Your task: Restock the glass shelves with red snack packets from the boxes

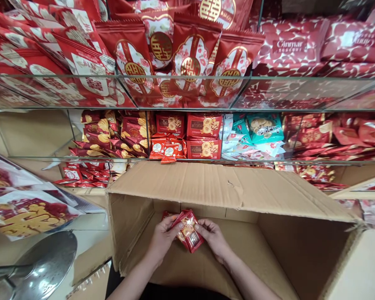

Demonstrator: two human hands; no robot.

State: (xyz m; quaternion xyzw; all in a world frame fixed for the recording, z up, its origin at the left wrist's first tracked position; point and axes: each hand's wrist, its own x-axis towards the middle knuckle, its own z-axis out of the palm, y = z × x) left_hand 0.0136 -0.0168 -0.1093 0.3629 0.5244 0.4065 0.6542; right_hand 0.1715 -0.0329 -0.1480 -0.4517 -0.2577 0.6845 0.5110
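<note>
Both of my hands are inside a large open cardboard box (231, 187). Between them are red snack packets (190, 233) with pictures of round cookies on the front. My left hand (164, 237) pinches the packets at their left side, its thumb lying on top. At the right edge, the thumb and fingers of my right hand (212, 239) grip the same packets. Another red packet shows partly behind the left fingers. How many packets are held cannot be made out.
Glass shelves (187, 92) with dividers cross above the box, filled with red packets (190, 62) and some teal ones (265, 127). A round metal stool or stand (50, 262) is at lower left, near printed bags (31, 212).
</note>
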